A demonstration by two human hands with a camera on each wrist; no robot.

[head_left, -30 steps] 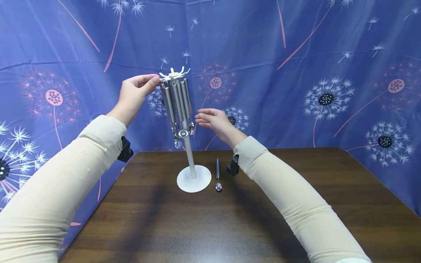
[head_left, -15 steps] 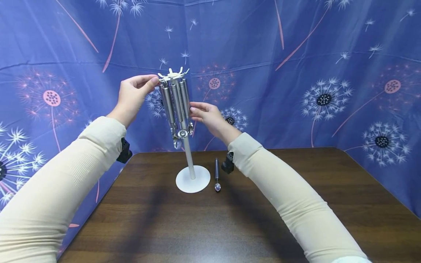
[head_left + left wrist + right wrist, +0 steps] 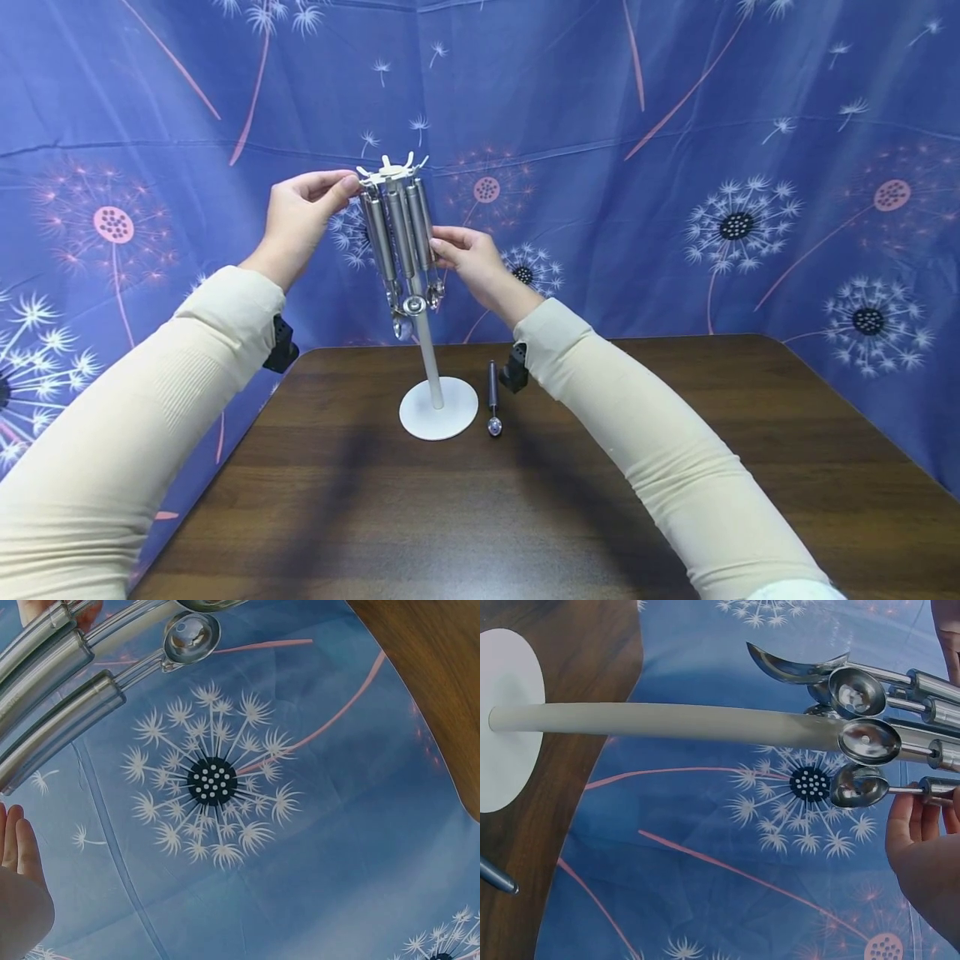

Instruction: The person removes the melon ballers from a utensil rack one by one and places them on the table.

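A white stand (image 3: 427,350) with a ring of hooks at its top carries several steel scoops (image 3: 401,233) with long round handles and small bowls. At the ring's left edge, the thumb and forefinger of my left hand (image 3: 303,217) pinch the stand. My right hand (image 3: 480,267) holds the handle of the rightmost scoop (image 3: 861,786), fingers behind it and thumb in front, as the right wrist view shows. The left wrist view has my left fingers (image 3: 22,851) near the handle ends.
Another scoop (image 3: 492,396) lies on the brown wooden table (image 3: 637,417), right of the stand's round white base (image 3: 438,421). Behind the table hangs a blue curtain (image 3: 585,183) with a dandelion print.
My right hand has moved left and up to the hanging scoops and taken hold of the rightmost one, whose bowl has shifted a little. My left hand stays at the ring.
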